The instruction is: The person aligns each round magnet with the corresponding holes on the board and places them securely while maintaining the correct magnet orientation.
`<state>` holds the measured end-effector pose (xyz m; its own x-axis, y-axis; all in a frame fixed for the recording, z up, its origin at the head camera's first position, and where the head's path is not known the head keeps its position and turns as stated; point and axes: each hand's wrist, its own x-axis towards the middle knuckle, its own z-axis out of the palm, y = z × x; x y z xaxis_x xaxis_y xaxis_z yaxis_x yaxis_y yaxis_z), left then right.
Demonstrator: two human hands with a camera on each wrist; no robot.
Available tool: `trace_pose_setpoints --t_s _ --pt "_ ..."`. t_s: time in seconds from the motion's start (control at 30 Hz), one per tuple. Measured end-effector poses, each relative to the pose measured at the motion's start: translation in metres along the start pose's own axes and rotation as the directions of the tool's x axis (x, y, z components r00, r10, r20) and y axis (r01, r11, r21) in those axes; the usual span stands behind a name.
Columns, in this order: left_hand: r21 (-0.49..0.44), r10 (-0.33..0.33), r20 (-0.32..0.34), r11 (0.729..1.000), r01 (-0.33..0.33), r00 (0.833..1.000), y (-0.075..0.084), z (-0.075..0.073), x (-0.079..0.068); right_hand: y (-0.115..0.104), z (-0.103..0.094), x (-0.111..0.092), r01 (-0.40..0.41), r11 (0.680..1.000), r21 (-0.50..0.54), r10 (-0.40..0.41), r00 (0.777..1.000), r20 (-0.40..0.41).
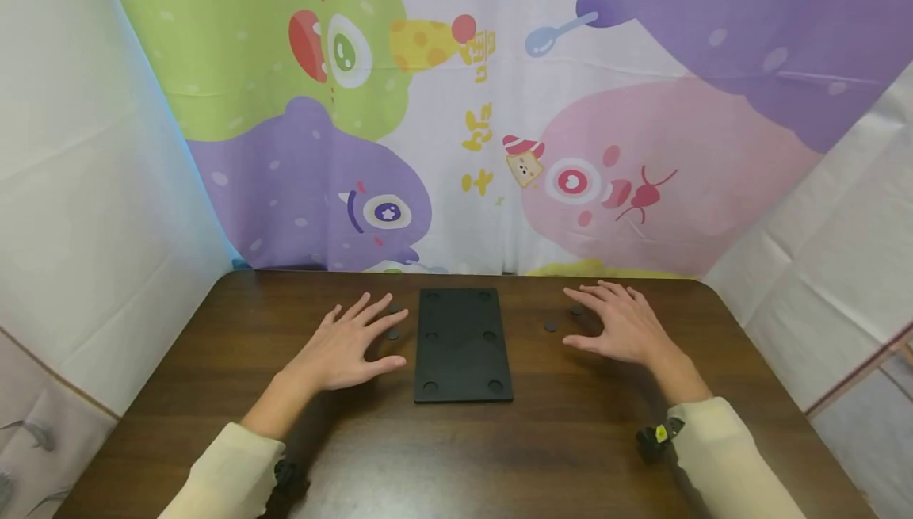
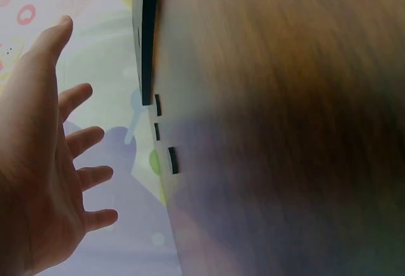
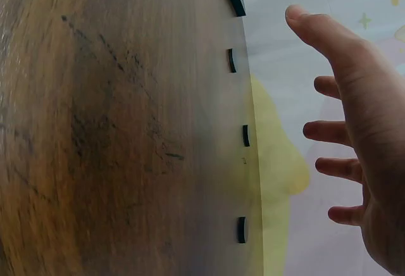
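Observation:
A black rectangular board (image 1: 460, 356) with several round recesses along its long sides lies flat on the wooden table. My left hand (image 1: 348, 349) hovers to its left, fingers spread and holding nothing. Small dark discs (image 1: 393, 335) lie by those fingers; the left wrist view shows three, including the nearest disc (image 2: 173, 161). On the board's right, my right hand (image 1: 619, 327) is raised over the table with fingers apart, also holding nothing. Near its thumb lies a dark disc (image 1: 550, 326), and another disc (image 1: 576, 311) is partly behind the fingers. Three discs appear in the right wrist view.
The brown table (image 1: 456, 463) ends at a back edge against a hanging cloth (image 1: 456, 226) printed with cartoon monsters. White sheets (image 1: 85, 146) hang at both sides. Dark wrist devices (image 1: 651, 444) are strapped at both cream sleeves.

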<state>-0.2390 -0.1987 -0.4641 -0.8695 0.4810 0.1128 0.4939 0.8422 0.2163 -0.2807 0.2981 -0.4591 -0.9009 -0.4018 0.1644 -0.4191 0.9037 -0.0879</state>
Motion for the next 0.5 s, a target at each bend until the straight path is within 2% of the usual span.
trace_pose_setpoints --t_s 0.5 --pt "-0.028 0.015 0.024 1.0 -0.015 1.0 0.0088 0.0088 0.0075 -0.0043 0.0066 0.0019 -0.006 1.0 0.03 0.006 1.0 -0.002"
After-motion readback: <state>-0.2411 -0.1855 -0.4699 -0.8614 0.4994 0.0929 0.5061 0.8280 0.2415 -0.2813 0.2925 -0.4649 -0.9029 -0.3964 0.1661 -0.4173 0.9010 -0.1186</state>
